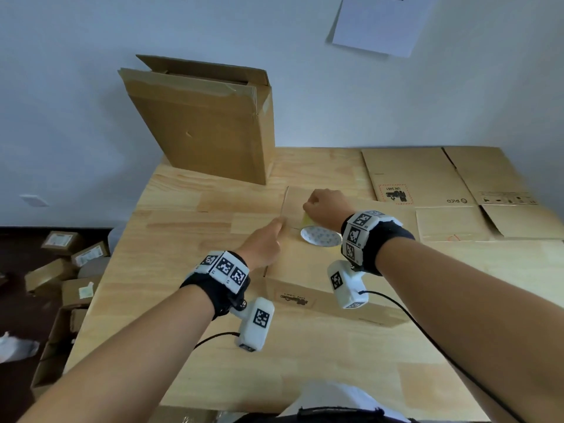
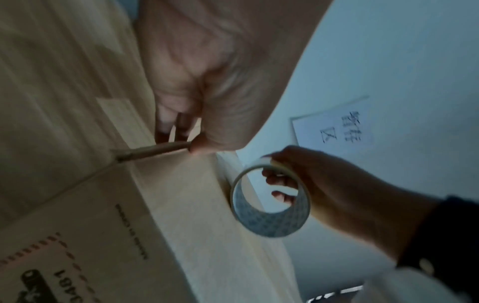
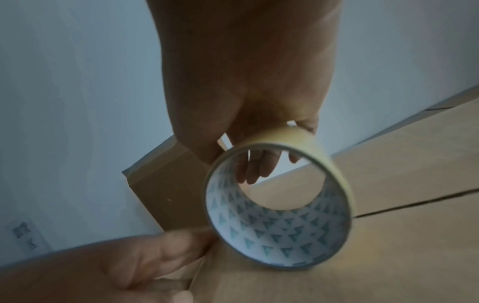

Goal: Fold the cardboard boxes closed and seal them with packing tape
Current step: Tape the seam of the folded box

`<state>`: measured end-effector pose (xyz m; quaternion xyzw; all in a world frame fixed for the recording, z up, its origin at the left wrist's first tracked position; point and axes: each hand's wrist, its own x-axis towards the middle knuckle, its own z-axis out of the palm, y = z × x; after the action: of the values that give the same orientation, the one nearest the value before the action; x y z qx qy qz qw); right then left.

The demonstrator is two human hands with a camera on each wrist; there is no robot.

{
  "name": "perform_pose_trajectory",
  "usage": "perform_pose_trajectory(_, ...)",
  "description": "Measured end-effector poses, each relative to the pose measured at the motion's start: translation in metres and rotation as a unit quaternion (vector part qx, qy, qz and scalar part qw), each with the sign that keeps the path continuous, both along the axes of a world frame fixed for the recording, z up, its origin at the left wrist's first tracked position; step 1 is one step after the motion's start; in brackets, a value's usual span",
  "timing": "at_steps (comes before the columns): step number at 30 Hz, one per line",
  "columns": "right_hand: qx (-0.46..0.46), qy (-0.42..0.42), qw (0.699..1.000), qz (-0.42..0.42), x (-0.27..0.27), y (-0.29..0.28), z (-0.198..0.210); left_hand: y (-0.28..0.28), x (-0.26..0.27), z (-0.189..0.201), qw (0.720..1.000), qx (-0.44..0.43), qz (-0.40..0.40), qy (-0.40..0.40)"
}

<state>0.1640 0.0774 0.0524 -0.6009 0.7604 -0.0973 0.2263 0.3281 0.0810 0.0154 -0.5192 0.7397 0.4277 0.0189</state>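
A low brown cardboard box (image 1: 300, 265) with a red printed label lies in the middle of the wooden table (image 1: 171, 315). My left hand (image 1: 276, 228) pinches the edge of the box's left flap (image 2: 155, 150) between thumb and fingers. My right hand (image 1: 312, 209) grips a roll of yellowish packing tape (image 1: 320, 237) and holds it just above the box top, to the right of the left hand. The roll's white core with a blue pattern shows in both wrist views (image 2: 269, 202) (image 3: 279, 207). In the right wrist view the seam (image 3: 414, 203) between the box's top flaps runs behind the roll.
A tall open cardboard box (image 1: 207, 126) stands at the table's back left against the wall. Flattened cardboard sheets (image 1: 427, 178) cover the table's back right. Several small boxes (image 1: 61, 264) lie on the floor to the left. A paper sheet (image 1: 378, 22) hangs on the wall.
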Motion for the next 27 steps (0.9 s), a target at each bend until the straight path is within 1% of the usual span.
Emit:
perform_pose_trajectory(2,0.008,-0.021,1.000,0.015,-0.008,0.005,0.000,0.008,-0.007,0.003,0.999,-0.021,-0.023,-0.033)
perform_pose_trajectory(4,0.009,-0.042,0.999,0.020,-0.020,0.010,0.000,0.009,-0.010,0.002,0.998,-0.016,-0.030,-0.057)
perform_pose_trajectory(6,-0.016,-0.072,0.997,0.002,-0.038,0.014,-0.001,0.009,-0.011,-0.002,0.997,-0.008,-0.029,-0.072)
perform_pose_trajectory(7,-0.032,-0.075,0.997,-0.012,-0.051,0.016,-0.003,0.010,-0.012,-0.004,0.997,-0.008,-0.023,-0.076)
perform_pose_trajectory(9,-0.040,-0.050,0.997,-0.047,-0.079,0.024,-0.008,0.014,-0.016,-0.006,0.997,-0.019,-0.008,-0.076)
perform_pose_trajectory(11,0.001,-0.007,0.996,-0.093,-0.108,0.035,-0.015,0.019,-0.022,-0.010,0.997,-0.031,0.010,-0.073)
perform_pose_trajectory(13,0.051,0.015,0.990,-0.130,-0.133,0.048,-0.022,0.025,-0.025,-0.012,0.996,-0.030,0.033,-0.072)
perform_pose_trajectory(14,0.064,0.007,0.988,-0.143,-0.144,0.053,-0.025,0.027,-0.026,-0.013,0.996,-0.028,0.047,-0.072)
perform_pose_trajectory(17,0.071,-0.059,0.986,-0.140,-0.161,0.061,-0.032,0.031,-0.029,-0.013,0.992,-0.027,0.097,-0.082)
perform_pose_trajectory(19,0.058,-0.091,0.986,-0.130,-0.163,0.065,-0.035,0.032,-0.029,-0.013,0.979,0.006,0.155,-0.134)
perform_pose_trajectory(21,0.031,-0.106,0.985,-0.134,-0.164,0.067,-0.038,0.033,-0.025,-0.013,0.957,0.064,0.213,-0.188)
perform_pose_trajectory(22,0.021,-0.115,0.983,-0.138,-0.164,0.068,-0.038,0.035,-0.024,-0.012,0.951,0.090,0.232,-0.185)
perform_pose_trajectory(23,0.016,-0.124,0.982,-0.143,-0.164,0.070,-0.039,0.038,-0.024,-0.011,0.948,0.116,0.252,-0.159)
perform_pose_trajectory(25,0.024,-0.134,0.979,-0.154,-0.165,0.073,-0.039,0.044,-0.029,-0.009,0.936,0.152,0.312,-0.063)
perform_pose_trajectory(27,0.044,-0.136,0.976,-0.166,-0.166,0.075,-0.039,0.042,-0.034,-0.003,0.919,0.156,0.362,0.011)
